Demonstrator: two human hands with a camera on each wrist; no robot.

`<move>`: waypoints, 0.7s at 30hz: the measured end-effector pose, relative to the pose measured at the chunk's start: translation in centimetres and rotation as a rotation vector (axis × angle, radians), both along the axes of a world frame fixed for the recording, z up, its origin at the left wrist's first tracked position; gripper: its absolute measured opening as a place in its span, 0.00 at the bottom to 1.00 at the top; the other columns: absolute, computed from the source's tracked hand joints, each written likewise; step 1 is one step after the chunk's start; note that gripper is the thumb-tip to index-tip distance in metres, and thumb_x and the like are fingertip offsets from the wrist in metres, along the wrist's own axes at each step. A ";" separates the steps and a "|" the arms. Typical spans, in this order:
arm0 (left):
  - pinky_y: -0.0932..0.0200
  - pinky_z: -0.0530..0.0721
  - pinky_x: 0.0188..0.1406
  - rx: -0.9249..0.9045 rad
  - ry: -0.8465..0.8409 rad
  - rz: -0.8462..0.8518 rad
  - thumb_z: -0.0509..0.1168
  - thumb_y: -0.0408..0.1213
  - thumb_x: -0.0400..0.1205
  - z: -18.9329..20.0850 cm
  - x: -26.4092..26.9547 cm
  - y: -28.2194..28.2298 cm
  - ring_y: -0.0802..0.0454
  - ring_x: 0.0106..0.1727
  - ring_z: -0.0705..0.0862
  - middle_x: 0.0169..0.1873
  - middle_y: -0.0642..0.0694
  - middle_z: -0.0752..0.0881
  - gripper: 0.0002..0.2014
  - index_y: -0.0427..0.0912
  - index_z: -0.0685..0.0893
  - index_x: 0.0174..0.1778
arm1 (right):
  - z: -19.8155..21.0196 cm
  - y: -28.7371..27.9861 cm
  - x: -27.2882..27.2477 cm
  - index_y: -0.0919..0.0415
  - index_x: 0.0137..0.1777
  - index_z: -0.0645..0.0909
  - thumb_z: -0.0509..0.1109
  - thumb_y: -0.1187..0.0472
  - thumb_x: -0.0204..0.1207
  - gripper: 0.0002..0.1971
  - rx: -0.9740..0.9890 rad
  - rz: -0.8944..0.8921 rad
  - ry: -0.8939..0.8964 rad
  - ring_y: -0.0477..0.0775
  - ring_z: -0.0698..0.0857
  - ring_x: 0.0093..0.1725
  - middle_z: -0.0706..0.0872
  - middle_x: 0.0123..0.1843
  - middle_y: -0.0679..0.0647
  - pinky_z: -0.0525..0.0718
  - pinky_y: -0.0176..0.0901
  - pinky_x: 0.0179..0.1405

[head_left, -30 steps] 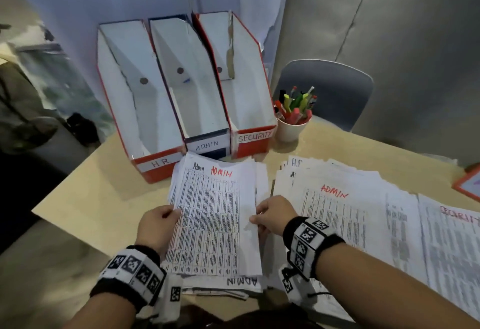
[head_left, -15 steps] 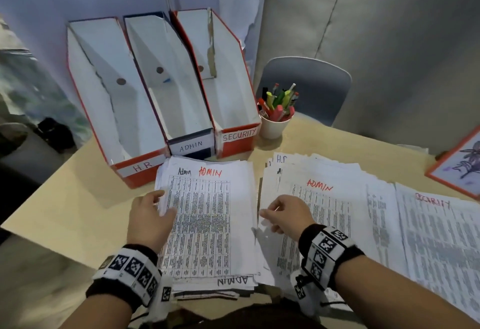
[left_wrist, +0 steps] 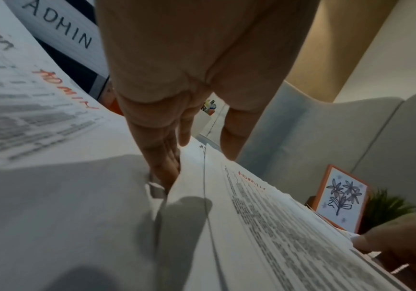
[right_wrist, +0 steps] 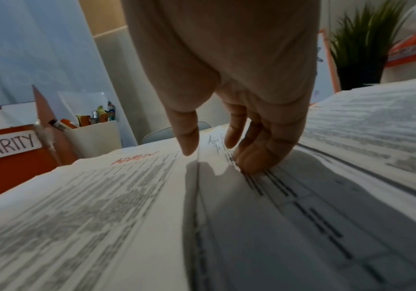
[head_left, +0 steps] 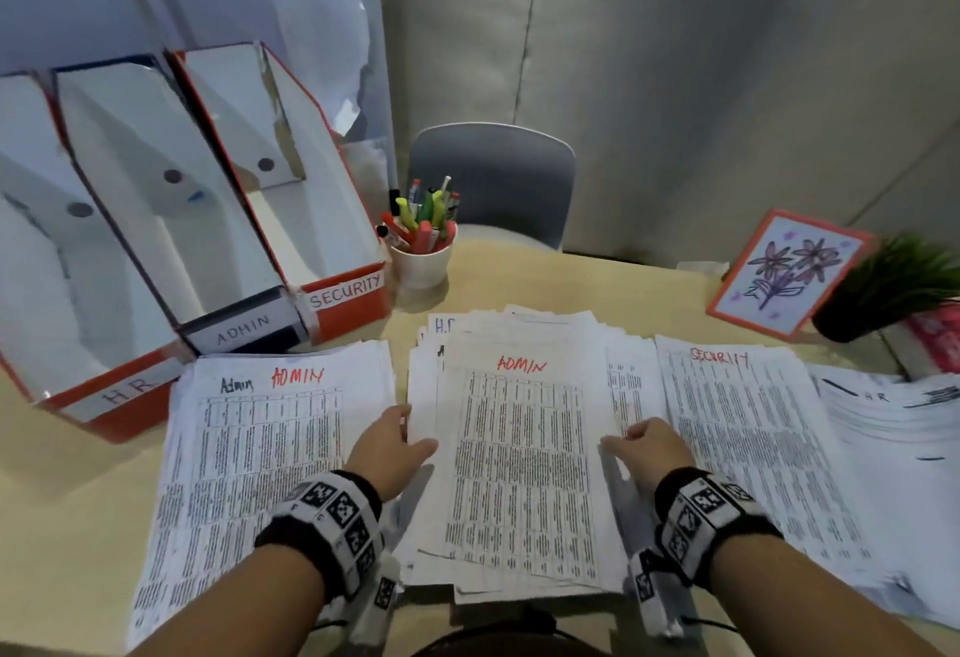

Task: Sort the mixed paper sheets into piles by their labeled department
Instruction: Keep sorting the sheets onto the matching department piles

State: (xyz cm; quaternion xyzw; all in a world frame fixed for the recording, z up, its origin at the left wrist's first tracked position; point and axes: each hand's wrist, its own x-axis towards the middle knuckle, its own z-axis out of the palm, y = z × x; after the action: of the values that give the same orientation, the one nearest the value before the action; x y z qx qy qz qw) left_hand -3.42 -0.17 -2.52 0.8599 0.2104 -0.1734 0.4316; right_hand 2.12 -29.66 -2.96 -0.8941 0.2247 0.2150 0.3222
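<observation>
Printed text on every sheet too small and blurred to read; only the handwritten headings legible. Left edge of the red-and-white HR file box [head_left: 78, 324] cut off by the frame. Lower sheets of the middle stack of white printed sheets topped by a red "ADMIN" heading [head_left: 524, 459] hidden under the top sheet, save an "H.R" corner peeking out at the back. Far-right HR sheets [head_left: 893, 412] partly cut off and blurred.

Left hand [head_left: 387, 448] at the left edge of the middle stack, thumb on top of the top sheet, fingers [left_wrist: 162, 169] straight and tucked down along that edge; unclear whether any sheet is actually pinched. Right hand [head_left: 649, 448] at the right edge of the same stack, thumb over the top sheet, fingers [right_wrist: 256, 157] resting fairly straight on the sheets just beside it.

Left of the stack, a pile of white sheets headed "Admin ADMIN" [head_left: 270, 454]; right of it, a pile headed "SECURITY" [head_left: 748, 443]. All on a pale wooden table [head_left: 72, 500]. Behind the left pile, a dark blue ADMIN file box [head_left: 239, 329] and a red SECURITY file box [head_left: 348, 293]. Beside these, a white cup of coloured pens [head_left: 421, 261]. Further right, an orange-framed flower drawing [head_left: 789, 272] and a green potted plant [head_left: 893, 287]. Beyond the table, a grey chair [head_left: 493, 178].
</observation>
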 end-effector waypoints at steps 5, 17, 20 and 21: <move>0.57 0.83 0.48 -0.010 -0.029 0.061 0.73 0.37 0.77 -0.4 0.5 -1.2 0.51 0.42 0.82 0.39 0.49 0.80 0.21 0.43 0.79 0.65 | 0.0 -0.1 0.2 0.61 0.50 0.77 0.78 0.48 0.68 0.21 0.019 0.064 -0.050 0.51 0.79 0.44 0.80 0.45 0.52 0.73 0.40 0.39; 0.65 0.75 0.35 -0.146 -0.044 0.320 0.77 0.30 0.71 -1.7 -0.1 -2.2 0.57 0.39 0.80 0.45 0.46 0.80 0.26 0.43 0.76 0.64 | -1.2 -2.6 -0.3 0.59 0.27 0.68 0.73 0.61 0.74 0.19 0.151 0.027 -0.060 0.51 0.68 0.27 0.67 0.25 0.55 0.66 0.39 0.29; 0.56 0.80 0.50 -0.161 -0.056 0.356 0.75 0.29 0.73 -1.8 -0.1 -2.1 0.46 0.52 0.84 0.57 0.41 0.85 0.31 0.42 0.72 0.71 | -1.5 -4.6 -0.3 0.76 0.38 0.78 0.70 0.63 0.77 0.13 0.126 -0.095 -0.110 0.66 0.85 0.41 0.82 0.37 0.73 0.83 0.51 0.46; 0.54 0.81 0.54 -0.159 -0.058 0.363 0.75 0.29 0.73 -1.7 -0.1 -2.1 0.45 0.55 0.83 0.61 0.40 0.83 0.32 0.42 0.71 0.72 | -1.5 -5.4 -0.2 0.78 0.45 0.79 0.68 0.64 0.77 0.13 0.130 -0.142 -0.128 0.69 0.85 0.48 0.85 0.45 0.74 0.83 0.56 0.53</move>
State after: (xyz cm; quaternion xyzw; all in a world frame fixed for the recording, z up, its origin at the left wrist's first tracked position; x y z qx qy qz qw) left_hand -3.52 -2.26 -4.25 0.7757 0.3352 -0.0841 0.5280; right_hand 1.95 -35.07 -4.49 -0.8650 0.2519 0.1484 0.4077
